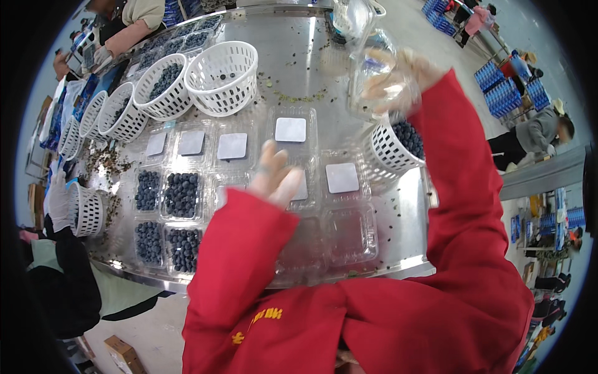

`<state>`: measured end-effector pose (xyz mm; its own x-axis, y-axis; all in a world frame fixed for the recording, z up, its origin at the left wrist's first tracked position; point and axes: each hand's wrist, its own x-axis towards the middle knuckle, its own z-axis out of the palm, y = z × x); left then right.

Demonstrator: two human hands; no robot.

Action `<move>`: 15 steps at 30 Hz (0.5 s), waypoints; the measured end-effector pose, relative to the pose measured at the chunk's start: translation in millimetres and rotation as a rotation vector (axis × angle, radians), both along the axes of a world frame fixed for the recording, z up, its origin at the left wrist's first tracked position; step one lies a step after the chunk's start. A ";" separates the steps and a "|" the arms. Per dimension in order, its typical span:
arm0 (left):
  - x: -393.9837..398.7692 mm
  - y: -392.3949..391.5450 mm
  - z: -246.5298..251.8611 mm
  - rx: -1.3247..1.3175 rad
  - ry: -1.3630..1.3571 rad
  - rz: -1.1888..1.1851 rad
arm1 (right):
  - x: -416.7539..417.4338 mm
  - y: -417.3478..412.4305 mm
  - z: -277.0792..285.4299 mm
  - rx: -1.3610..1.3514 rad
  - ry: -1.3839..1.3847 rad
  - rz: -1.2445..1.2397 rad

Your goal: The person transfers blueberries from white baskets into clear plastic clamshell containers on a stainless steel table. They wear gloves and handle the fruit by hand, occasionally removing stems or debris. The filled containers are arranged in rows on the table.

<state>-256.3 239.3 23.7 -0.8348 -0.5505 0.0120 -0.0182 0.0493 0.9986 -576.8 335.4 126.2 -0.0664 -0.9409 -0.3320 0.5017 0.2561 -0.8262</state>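
Note:
At the upper right my gloved right hand [404, 77] grips a clear plastic clamshell [362, 96], blurred and partly covering the fingers. My left hand [275, 177], also gloved, is over the open clamshells with its fingers apart and nothing visible in them. Beneath it, a white absorbent pad [300, 186] lies partly hidden in a clamshell. Other white pads lie nearby, one in a clamshell [342, 177] to the right and another [290, 129] beyond my fingers. To the left, several clamshells hold blueberries [181, 194].
A white basket of blueberries [407, 138] stands below my right forearm. Further white baskets [224, 96] line the far left of the metal table [299, 61]. A co-worker's gloved hand [58, 201] touches a basket [88, 210] at left. Another person works at the top left.

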 end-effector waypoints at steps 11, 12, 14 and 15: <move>-86.2 63.5 -42.4 0.301 -0.329 0.193 | 151.8 96.7 -69.4 0.264 0.622 -0.522; -100.9 64.6 -70.3 0.130 -0.321 0.171 | 147.7 103.0 -89.5 0.266 0.668 -0.571; -76.3 54.6 -60.5 -0.093 -0.324 0.175 | 146.0 95.2 -102.0 0.302 0.711 -0.565; -70.2 48.6 -58.2 -0.192 -0.250 0.130 | 136.1 99.8 -111.5 0.351 0.762 -0.603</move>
<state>-326.5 287.9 -34.5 -0.7478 -0.6602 -0.0707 -0.2798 0.2168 0.9353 -440.7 435.2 14.7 -0.8028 -0.5397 -0.2535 0.0014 0.4233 -0.9060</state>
